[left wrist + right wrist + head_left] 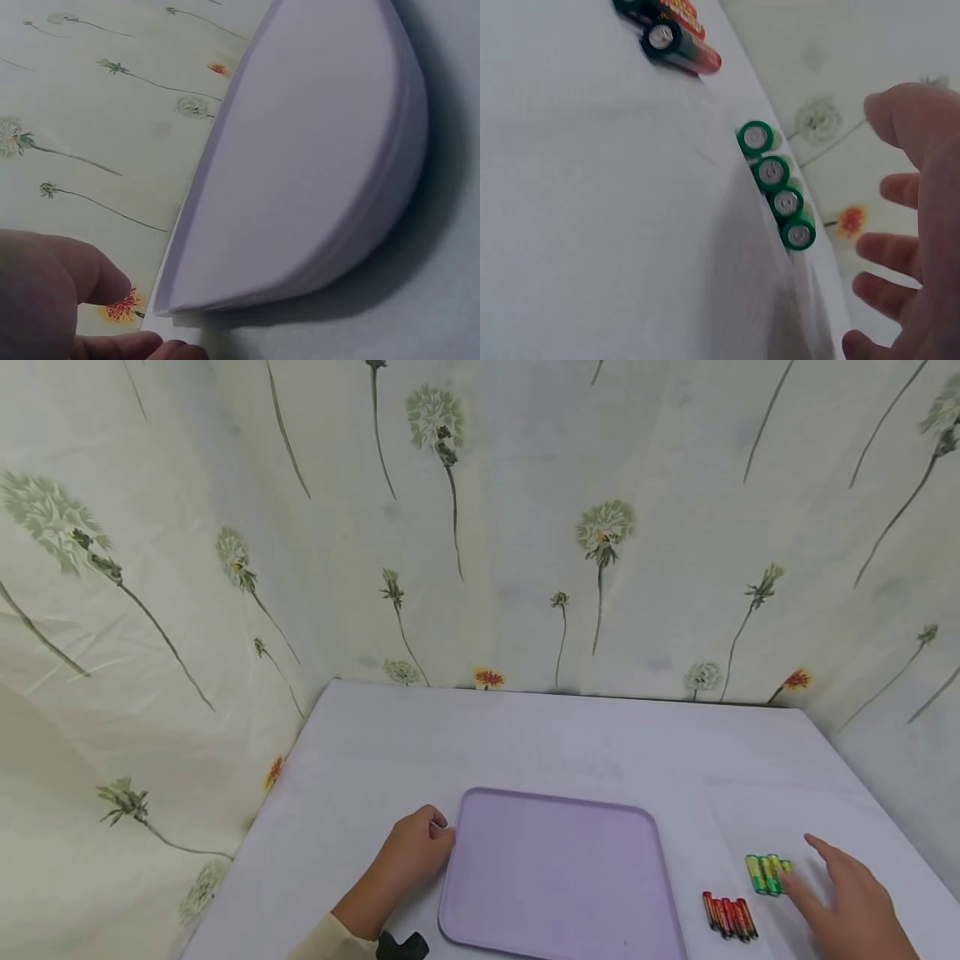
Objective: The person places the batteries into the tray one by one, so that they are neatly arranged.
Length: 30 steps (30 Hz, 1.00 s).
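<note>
A row of several green batteries (767, 874) lies on the white table. My right hand (851, 897) is just right of them with its fingers spread and nothing held; in the right wrist view the fingers (889, 251) stand apart from the green battery ends (771, 172). Closer to me lies a row of several red batteries (729, 917). To their left is a flat purple tray (558, 877) with a raised rim. Beside its left rim rests my left hand (412, 852), fingers loosely bent, holding nothing; whether it touches the rim I cannot tell.
The table (570, 735) is covered in white and its far edge meets a hanging cloth (510, 527) printed with dandelions. More of this cloth hangs along the left and right sides. A black strap or mount (401, 946) sits at my left wrist.
</note>
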Available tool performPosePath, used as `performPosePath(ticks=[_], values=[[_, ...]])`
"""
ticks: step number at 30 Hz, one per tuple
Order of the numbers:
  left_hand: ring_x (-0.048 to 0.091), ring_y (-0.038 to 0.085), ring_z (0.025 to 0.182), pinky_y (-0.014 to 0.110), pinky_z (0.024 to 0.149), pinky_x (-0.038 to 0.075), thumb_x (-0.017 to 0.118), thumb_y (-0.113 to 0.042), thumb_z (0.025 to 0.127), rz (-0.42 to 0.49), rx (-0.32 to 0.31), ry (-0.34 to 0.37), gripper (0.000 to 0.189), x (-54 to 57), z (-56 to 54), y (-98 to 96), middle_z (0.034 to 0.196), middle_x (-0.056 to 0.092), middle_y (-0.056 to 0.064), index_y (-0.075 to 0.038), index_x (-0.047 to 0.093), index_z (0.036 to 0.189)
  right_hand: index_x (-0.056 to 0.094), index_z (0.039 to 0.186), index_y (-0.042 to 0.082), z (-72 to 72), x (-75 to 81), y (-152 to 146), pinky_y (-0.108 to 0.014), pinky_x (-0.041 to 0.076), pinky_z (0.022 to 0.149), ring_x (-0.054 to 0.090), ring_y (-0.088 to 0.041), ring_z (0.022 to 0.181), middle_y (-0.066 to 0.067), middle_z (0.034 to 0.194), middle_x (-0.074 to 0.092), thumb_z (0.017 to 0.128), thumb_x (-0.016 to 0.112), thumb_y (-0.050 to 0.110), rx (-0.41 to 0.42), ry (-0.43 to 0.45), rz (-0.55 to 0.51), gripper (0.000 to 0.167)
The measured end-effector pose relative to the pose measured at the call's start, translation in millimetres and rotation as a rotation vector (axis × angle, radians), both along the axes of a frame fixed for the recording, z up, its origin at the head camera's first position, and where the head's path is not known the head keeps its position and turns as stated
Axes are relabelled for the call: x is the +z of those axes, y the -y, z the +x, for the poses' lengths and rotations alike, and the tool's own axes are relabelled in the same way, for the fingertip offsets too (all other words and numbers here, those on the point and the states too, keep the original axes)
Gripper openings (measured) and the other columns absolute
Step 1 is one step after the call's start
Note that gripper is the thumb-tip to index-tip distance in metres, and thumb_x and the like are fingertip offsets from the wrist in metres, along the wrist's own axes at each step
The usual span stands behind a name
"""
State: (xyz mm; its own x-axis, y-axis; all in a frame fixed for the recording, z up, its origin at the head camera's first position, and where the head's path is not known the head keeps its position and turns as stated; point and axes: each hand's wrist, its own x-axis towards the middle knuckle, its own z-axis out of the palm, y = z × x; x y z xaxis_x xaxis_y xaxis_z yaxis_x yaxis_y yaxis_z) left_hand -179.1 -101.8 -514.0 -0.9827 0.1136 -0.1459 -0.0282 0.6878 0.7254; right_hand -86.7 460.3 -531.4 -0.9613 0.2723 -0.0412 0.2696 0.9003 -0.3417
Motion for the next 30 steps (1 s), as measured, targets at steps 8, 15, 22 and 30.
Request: performPosePath(ticks=[8,15,22,30], values=[[0.056,0.014,0.073,0.034,0.066,0.047,0.068,-0.031,0.097,-0.031,-0.025,-0.049,0.017,-7.5,4.0,-3.3,0.08,0.062,-0.004,-0.015,0.065,0.091,0.008,0.158,-0.013,-4.3,-14.7,-23.5,-0.082,0.03,0.1,0.024,-0.071,0.132,-0.048,0.149,0.02,0.097,0.067,0.04,0.108,0.221,-0.134,0.1],[0.053,0.013,0.069,0.032,0.062,0.043,0.069,-0.034,0.097,-0.04,-0.037,-0.063,0.02,-11.0,5.5,-3.3,0.076,0.059,-0.005,-0.017,0.063,0.088,0.019,0.156,-0.013,-5.0,-12.8,-22.2,-0.082,0.03,0.1,0.025,-0.072,0.133,-0.049,0.152,0.021,0.095,0.069,0.041,0.146,0.279,-0.134,0.096],[0.052,0.012,0.067,0.031,0.061,0.042,0.067,-0.035,0.097,-0.062,-0.032,-0.094,0.02,-11.9,5.3,-3.4,0.073,0.058,-0.007,-0.019,0.062,0.087,0.03,0.155,-0.008,-8.5,-15.1,-22.5,-0.08,0.035,0.099,0.033,-0.067,0.132,-0.043,0.152,0.033,0.091,0.075,0.026,0.215,0.236,-0.081,0.086],[0.052,0.012,0.067,0.031,0.06,0.041,0.067,-0.035,0.098,-0.053,-0.026,-0.078,0.02,-13.0,4.8,-2.6,0.072,0.057,-0.006,-0.019,0.063,0.086,0.034,0.152,-0.009,-8.4,-20.9,-30.3,-0.076,0.04,0.098,0.036,-0.067,0.131,-0.043,0.15,0.037,0.093,0.075,0.027,0.232,0.24,-0.082,0.08]])
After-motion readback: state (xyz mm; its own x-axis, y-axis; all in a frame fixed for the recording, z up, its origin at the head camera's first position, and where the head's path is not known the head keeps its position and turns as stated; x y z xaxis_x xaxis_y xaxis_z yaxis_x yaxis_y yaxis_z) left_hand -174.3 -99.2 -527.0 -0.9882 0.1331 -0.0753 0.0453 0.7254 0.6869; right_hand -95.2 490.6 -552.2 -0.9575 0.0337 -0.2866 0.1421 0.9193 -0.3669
